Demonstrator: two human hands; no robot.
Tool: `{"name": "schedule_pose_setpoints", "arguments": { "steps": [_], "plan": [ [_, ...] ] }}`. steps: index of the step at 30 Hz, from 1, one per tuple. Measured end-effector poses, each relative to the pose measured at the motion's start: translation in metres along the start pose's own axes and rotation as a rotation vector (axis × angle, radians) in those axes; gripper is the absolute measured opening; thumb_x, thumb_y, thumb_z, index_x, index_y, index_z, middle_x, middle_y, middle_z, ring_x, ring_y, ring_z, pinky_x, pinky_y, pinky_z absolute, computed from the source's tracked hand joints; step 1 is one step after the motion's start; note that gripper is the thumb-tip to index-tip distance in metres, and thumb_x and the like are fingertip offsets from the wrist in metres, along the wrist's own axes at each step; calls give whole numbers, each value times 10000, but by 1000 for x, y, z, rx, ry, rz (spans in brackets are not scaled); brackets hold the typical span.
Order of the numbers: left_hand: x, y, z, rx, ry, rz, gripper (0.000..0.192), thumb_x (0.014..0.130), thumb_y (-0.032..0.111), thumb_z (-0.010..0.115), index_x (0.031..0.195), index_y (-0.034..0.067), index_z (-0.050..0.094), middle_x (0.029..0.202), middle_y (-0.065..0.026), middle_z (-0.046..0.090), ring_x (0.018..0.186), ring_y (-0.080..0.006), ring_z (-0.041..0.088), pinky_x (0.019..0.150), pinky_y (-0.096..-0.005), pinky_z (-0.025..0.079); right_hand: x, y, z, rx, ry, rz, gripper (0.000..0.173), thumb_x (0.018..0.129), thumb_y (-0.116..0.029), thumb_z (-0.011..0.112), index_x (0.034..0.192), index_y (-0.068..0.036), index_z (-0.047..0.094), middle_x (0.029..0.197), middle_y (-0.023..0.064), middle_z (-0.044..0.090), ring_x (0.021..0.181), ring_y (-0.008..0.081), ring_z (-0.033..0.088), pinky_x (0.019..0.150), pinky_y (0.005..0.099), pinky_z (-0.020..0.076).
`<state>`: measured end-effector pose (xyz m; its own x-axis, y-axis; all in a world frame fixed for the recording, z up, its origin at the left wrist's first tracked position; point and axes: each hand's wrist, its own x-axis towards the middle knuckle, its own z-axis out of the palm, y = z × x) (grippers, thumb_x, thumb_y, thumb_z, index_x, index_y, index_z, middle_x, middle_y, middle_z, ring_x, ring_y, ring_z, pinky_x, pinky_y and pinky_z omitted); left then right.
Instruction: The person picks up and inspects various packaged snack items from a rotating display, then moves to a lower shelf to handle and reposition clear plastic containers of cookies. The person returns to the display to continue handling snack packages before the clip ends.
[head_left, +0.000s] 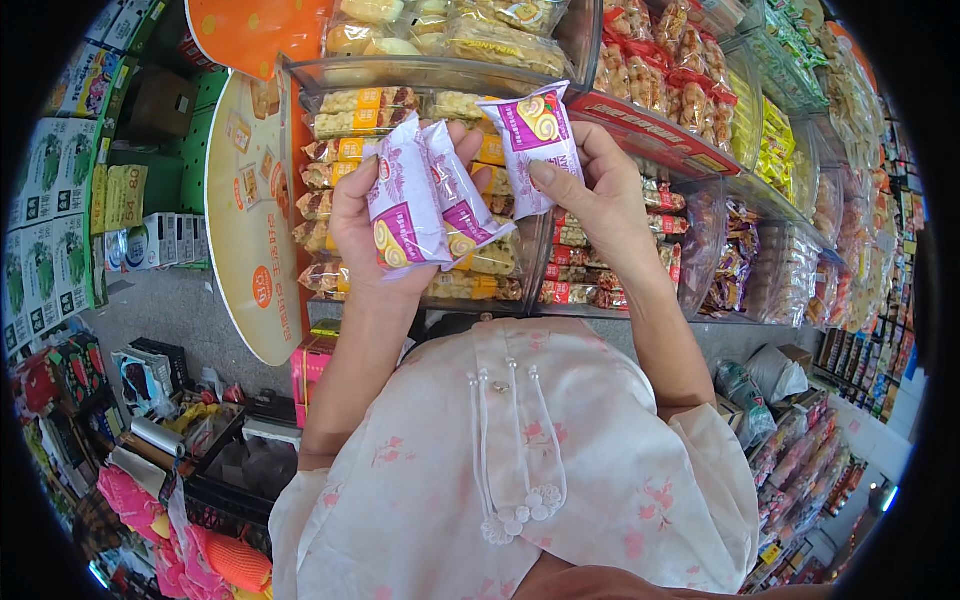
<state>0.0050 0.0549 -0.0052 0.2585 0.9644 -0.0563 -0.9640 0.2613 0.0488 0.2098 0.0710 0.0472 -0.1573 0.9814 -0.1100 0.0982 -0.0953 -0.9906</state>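
Note:
Two purple-and-white wrapped snack packets (410, 196) lie side by side in my left hand (375, 225), the thumb over the outer one and the fingers behind them. My right hand (600, 184) pinches a third packet of the same kind (534, 150) between thumb and fingers, a little higher and to the right. Both hands are above a clear plastic bin of wrapped puffed-grain bars with orange labels (360, 112). Similar bars with red labels (574, 271) fill the compartment beneath my right hand.
Clear bin walls (541, 259) divide the tiered snack display. A rounded cardboard sign (251, 225) stands at its left edge. Bagged snacks (675, 45) fill the upper right bins. Black crates (225, 495) and a pink box (311, 367) are at lower left. Plastic bags (750, 397) lie at lower right.

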Motion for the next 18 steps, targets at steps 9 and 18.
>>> {"name": "schedule_pose_setpoints", "arguments": {
  "steps": [9, 18],
  "plan": [
    [-5, 0, -5, 190, 63, 18, 615, 926, 402, 478, 1371, -22, 492, 1356, -239, 553, 1324, -379, 482, 1108, -597, 346, 3, 8, 4, -69, 47, -63, 342, 890, -124, 722, 1149, 38, 567, 987, 78, 677, 879, 104, 636, 759, 266, 524],
    [-4, 1, 4, 201, 60, 53, 479, 912, 257, 508, 1287, -40, 524, 1236, -255, 619, 1131, -331, 620, 1004, -444, 477, -2, 2, 10, -177, -142, 46, 314, 896, -128, 723, 1162, 2, 616, 999, 21, 664, 902, 74, 594, 805, 251, 488]
  ]
}}
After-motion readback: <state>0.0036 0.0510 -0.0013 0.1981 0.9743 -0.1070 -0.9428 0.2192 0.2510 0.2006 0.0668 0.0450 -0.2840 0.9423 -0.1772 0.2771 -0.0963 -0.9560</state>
